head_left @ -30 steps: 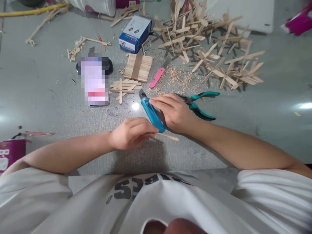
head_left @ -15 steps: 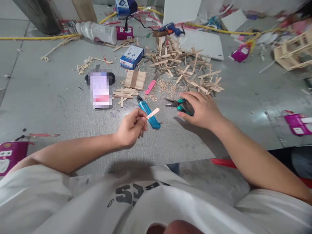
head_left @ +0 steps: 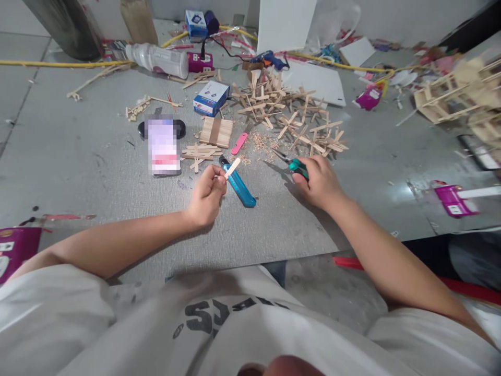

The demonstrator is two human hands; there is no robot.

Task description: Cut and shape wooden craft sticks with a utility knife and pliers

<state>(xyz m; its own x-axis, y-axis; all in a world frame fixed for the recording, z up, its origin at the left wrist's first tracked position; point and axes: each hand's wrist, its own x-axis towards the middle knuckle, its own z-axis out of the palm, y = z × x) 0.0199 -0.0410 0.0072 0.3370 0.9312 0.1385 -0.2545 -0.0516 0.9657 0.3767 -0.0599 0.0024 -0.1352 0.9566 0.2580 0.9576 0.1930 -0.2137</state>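
Observation:
Between the thumb and fingers of my left hand (head_left: 207, 194) is a wooden craft stick (head_left: 234, 167), its rounded end pointing up and right. My right hand (head_left: 320, 181) is closed around the teal handles of a pair of pliers (head_left: 294, 165), whose dark jaws point up and left. Below the stick, a blue utility knife (head_left: 241, 187) lies on the table. Farther back are a pink folding knife (head_left: 239, 143), a banded bundle of craft sticks (head_left: 216, 132) and a few loose sticks (head_left: 201, 152).
A heap of crossed craft sticks (head_left: 289, 112) spreads behind my right hand, beside wood chips (head_left: 262, 143). A phone (head_left: 164, 149) stands at left, near a blue-white box (head_left: 211, 98). Farther back are a plastic bottle (head_left: 158, 60) and a glue gun (head_left: 272, 60). A wooden model (head_left: 450, 99) sits at right.
My right hand has closed on the pliers and lifted them off the table, with the jaws now tilted. My left hand has turned the craft stick more upright. The view has shifted slightly right.

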